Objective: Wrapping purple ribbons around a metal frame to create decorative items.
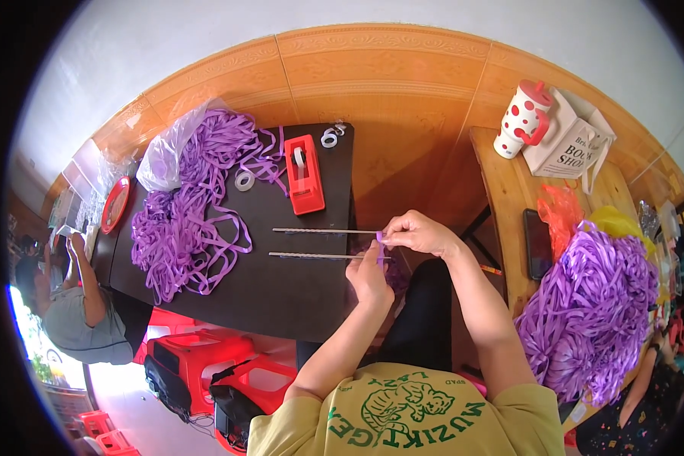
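A person's left hand (369, 280) and right hand (418, 234), close together, pinch a purple ribbon (381, 239) at the ends of two slim rods (319, 230) (whether it circles both cannot be told). Left of the hands, a tangled ribbon heap (176, 232) lies on a black table (289, 296); beyond them sit a red tape dispenser (308, 200) and, farther right, a spotted tumbler (520, 123).

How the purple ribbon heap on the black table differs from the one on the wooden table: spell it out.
The left heap sprawls in loose loops across the black table; the right heap is a denser mound on the wooden table. The left heap lies against a clear plastic bag, the right heap by red and yellow bags. Both are tangled purple ribbon.
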The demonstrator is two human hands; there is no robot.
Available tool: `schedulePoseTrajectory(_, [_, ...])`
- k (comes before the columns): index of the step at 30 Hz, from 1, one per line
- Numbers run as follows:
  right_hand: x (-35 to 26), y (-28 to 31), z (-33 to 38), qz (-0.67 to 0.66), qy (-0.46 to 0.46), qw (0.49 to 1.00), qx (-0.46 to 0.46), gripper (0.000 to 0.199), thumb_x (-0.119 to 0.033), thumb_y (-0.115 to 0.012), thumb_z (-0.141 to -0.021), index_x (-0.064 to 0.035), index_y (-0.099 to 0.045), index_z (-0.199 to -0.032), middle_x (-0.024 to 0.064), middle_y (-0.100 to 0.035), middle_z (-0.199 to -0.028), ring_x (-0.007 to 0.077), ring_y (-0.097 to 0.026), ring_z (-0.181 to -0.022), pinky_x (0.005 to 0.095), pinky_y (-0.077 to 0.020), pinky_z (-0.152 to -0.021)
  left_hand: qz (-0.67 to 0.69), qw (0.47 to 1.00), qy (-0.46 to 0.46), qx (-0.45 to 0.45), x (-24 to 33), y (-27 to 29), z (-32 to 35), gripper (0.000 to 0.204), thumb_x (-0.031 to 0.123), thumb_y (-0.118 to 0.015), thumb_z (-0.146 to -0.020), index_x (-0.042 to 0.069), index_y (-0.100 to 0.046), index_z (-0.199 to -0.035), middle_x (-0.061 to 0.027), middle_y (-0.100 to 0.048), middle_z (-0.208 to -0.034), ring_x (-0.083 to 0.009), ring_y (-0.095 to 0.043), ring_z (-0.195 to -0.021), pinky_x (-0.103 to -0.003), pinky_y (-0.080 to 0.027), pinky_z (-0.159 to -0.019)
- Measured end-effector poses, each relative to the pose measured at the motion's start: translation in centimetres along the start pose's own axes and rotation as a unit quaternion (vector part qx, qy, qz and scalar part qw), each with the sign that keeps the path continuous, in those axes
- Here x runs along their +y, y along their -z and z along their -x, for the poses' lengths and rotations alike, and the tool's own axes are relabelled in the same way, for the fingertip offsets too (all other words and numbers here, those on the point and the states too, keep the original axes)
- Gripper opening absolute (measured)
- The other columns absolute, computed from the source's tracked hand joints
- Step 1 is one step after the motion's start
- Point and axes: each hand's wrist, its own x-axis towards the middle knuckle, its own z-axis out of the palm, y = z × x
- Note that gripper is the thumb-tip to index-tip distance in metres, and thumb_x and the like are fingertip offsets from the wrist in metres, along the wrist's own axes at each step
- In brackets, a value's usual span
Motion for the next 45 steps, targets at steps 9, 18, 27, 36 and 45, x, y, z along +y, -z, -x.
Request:
schedulePoseTrajectory(9, [-1.1, -0.4, 2.4, -0.135, -0.082, 0.974, 0.162, 0.029, -0.035, -0.063, -0.085, -0.0071, -0.070, -0.090, 0.0023, -0.069, -0.088, 0.0076, -0.059, -0.080, 0.0246, -0.0379, -0.073, 0.001, 1.000, -0.001, 0.011, -0.4, 0.3, -0.4, 0.011, 0.015, -0.065, -0.084, 0.011, -0.056, -0.081, 0.0012, -0.061, -0.079, -0.0091, -0.055, -0.067, -0.024, -0.041, -0.055])
schedulePoseTrajectory(18, [0.6, -3.3, 3.3, -0.199, 0.040, 0.967, 0.156, 0.015, -0.013, -0.065, -0.083, -0.0003, -0.069, -0.089, 0.0058, -0.067, -0.093, 0.0107, -0.057, -0.087, 0.0257, -0.0415, -0.080, 0.004, 1.000, 0.005, 0.008, -0.4, 0.2, -0.2, 0.009, 0.016, -0.065, -0.084, 0.011, -0.057, -0.083, 0.0017, -0.061, -0.079, -0.0089, -0.055, -0.068, -0.024, -0.040, -0.057])
schedulePoseTrajectory(27, [2.6, -3.3, 2.4, -0.228, 0.024, 0.962, 0.149, 0.008, -0.002, -0.060, -0.084, 0.0012, -0.065, -0.090, 0.0063, -0.065, -0.094, 0.0100, -0.057, -0.086, 0.0234, -0.0429, -0.081, -0.002, 1.000, 0.017, 0.012, -0.2, 0.5, -0.3, 0.010, 0.016, -0.065, -0.084, 0.011, -0.056, -0.082, 0.0019, -0.059, -0.080, -0.0096, -0.053, -0.069, -0.025, -0.040, -0.058])
schedulePoseTrajectory(36, [5.4, -3.7, 0.7, -0.311, 0.039, 0.949, 0.045, 0.005, -0.009, -0.059, -0.088, -0.0042, -0.062, -0.086, -0.0020, -0.058, -0.081, 0.0061, -0.052, -0.076, 0.0197, -0.0405, -0.070, -0.027, 0.999, 0.020, 0.006, -0.4, 1.0, -0.7, 0.007, 0.017, -0.063, -0.085, 0.011, -0.059, -0.085, 0.0018, -0.058, -0.080, -0.0105, -0.054, -0.071, -0.027, -0.039, -0.062])
schedulePoseTrajectory(45, [5.2, -4.0, -0.8, -0.322, 0.041, 0.946, 0.003, 0.014, -0.007, -0.059, -0.088, 0.0004, -0.063, -0.098, 0.0084, -0.065, -0.099, 0.0156, -0.061, -0.091, 0.0269, -0.0480, -0.080, -0.002, 0.996, 0.088, -0.009, 0.8, 1.3, 0.9, 0.014, 0.018, -0.058, -0.085, 0.007, -0.062, -0.092, -0.0012, -0.059, -0.081, -0.0144, -0.056, -0.077, -0.030, -0.038, -0.070])
